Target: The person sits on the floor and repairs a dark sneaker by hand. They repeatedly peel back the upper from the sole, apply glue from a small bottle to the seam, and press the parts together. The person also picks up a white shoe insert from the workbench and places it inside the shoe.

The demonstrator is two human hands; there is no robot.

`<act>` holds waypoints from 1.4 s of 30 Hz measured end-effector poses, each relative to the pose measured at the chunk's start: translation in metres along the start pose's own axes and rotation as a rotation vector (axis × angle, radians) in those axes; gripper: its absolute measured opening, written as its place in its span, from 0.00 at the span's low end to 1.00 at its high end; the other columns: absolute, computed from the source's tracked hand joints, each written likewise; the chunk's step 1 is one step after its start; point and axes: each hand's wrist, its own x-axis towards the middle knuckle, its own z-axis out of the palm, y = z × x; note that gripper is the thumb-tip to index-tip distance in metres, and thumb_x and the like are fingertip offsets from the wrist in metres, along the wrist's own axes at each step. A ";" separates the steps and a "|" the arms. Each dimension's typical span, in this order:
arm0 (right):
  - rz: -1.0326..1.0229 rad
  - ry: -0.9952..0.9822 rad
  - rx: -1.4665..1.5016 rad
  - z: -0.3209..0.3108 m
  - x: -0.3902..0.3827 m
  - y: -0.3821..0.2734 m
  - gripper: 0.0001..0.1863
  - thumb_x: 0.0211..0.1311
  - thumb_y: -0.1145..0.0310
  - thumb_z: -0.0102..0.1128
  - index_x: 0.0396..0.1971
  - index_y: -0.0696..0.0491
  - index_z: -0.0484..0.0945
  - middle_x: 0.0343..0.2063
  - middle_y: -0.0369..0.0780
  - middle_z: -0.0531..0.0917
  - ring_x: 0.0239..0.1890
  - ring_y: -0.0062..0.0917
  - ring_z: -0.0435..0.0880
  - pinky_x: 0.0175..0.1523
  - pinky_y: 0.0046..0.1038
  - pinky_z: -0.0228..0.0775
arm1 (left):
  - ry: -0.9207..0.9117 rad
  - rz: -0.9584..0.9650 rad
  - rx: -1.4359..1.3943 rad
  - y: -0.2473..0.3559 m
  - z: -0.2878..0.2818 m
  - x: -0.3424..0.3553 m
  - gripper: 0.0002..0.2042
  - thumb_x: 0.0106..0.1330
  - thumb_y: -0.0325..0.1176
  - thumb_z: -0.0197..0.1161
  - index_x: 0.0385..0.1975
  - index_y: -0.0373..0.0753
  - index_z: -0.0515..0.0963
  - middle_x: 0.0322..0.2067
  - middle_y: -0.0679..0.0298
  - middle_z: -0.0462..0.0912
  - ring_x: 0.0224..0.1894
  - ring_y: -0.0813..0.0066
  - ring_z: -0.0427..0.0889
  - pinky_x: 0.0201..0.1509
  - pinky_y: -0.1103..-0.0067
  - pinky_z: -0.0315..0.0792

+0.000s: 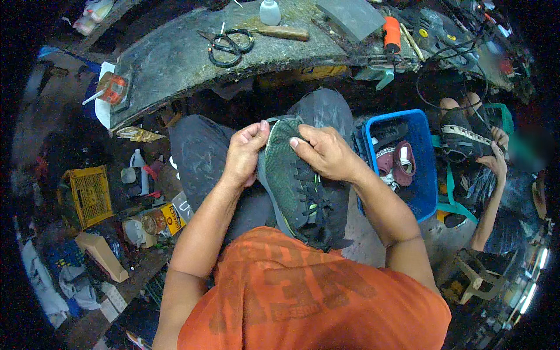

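A dark green sneaker (284, 157) with black laces and a grey sole rests across my lap, its toe pointing away from me. My left hand (247, 150) pinches the sole's edge beside the toe, thumb on top. From the other side, my right hand (328, 153) is closed around the toe, with its thumb pressed on the mesh upper and the fingertips partly hidden. Near the toe tip, the sole's rim seems to stand slightly off the upper; I cannot tell how far.
Ahead, a worn bench (175, 76) carries scissors (230, 48), a wooden-handled tool (283, 32), a white bottle (270, 13) and an orange cylinder (392, 36). A blue bin (429, 169) holding maroon clogs (403, 163) stands to my right. Beyond it, another person's hands (497, 157) hold a shoe. A yellow crate (91, 195) sits left.
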 end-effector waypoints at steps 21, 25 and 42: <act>-0.122 0.021 -0.281 -0.021 -0.008 -0.052 0.18 0.71 0.54 0.57 0.29 0.54 0.74 0.21 0.51 0.82 0.27 0.52 0.84 0.33 0.52 0.75 | 0.038 0.160 0.313 0.037 0.023 -0.014 0.13 0.79 0.38 0.58 0.43 0.35 0.83 0.36 0.70 0.85 0.36 0.87 0.78 0.42 0.83 0.73; 0.027 0.150 -0.257 -0.012 -0.016 -0.072 0.24 0.68 0.46 0.62 0.35 0.56 0.73 0.31 0.50 0.82 0.36 0.49 0.84 0.40 0.49 0.76 | -0.140 0.270 -0.393 0.044 0.028 -0.049 0.22 0.78 0.43 0.60 0.63 0.36 0.69 0.49 0.63 0.82 0.48 0.77 0.80 0.56 0.75 0.74; 0.140 0.323 0.561 -0.013 -0.015 -0.026 0.29 0.82 0.51 0.46 0.69 0.59 0.70 0.63 0.42 0.79 0.65 0.25 0.74 0.72 0.30 0.62 | 0.231 0.768 0.846 0.046 0.071 -0.014 0.28 0.51 0.41 0.82 0.41 0.38 0.67 0.39 0.59 0.73 0.43 0.63 0.76 0.51 0.68 0.72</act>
